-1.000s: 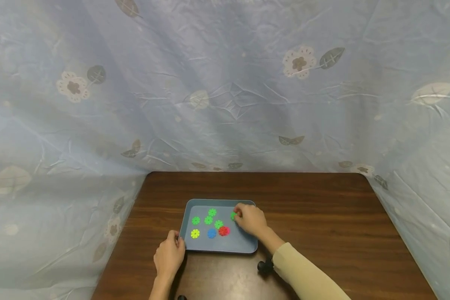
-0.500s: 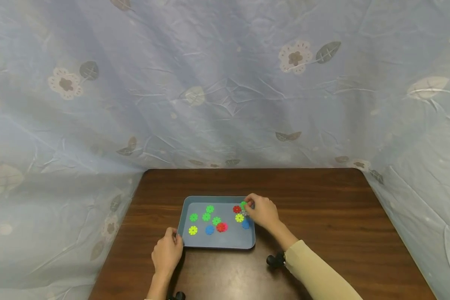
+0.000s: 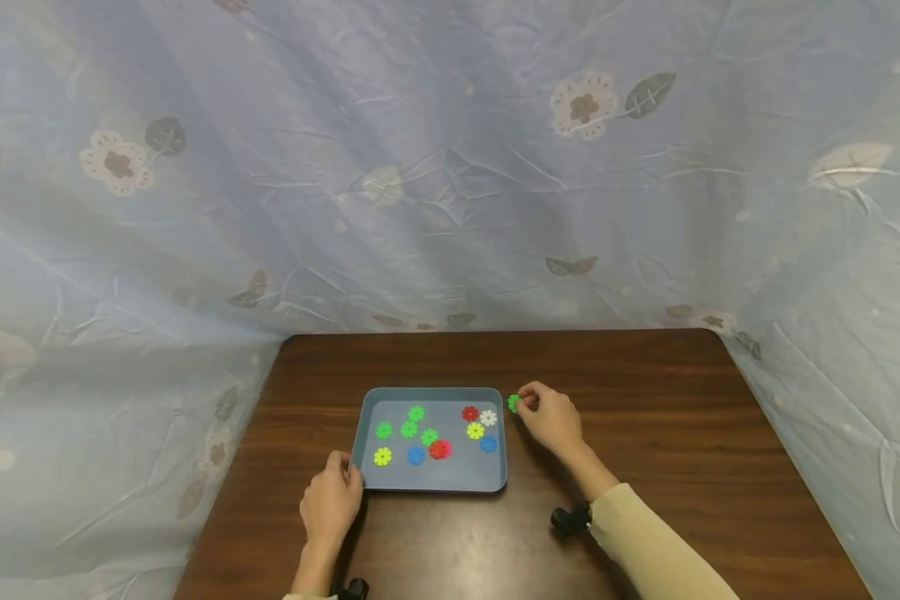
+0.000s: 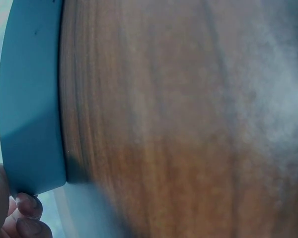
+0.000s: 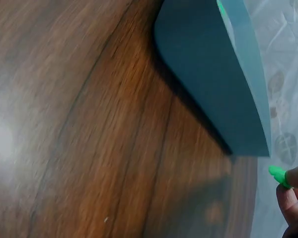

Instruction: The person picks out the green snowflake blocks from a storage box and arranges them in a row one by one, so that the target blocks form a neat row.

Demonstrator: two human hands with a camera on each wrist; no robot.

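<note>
Tray (image 3: 465,477) sits on the tabletop (image 3: 645,450), a little below the middle of the head frame, and the left grip (image 3: 332,500) is clamped on its lower left corner, thumb by the rim with fingers curled beside it. A light, even hold is best there; tugging or tipping the corner would probably set the loose discs (image 3: 409,428) sliding.

The right grip (image 3: 555,421), right of centre in the same frame, is closed in a pinch on the green disc (image 3: 514,403). That piece is just outside the tray's right rim, near the upper right corner, and seems clear of the tabletop. At the lower right of the right wrist frame it shows held by its edge, part of it jutting past the fingertips.

For a thin, notched piece this edge pinch looks sound: firm enough to stop it twisting, no firmer. Carry it level with the wrist high, since a dip toward the left of the frame could knock the rim or brush the white disc (image 3: 488,417). Wherever it goes down, lay it flat and part the fingers only once it is supported.
</note>
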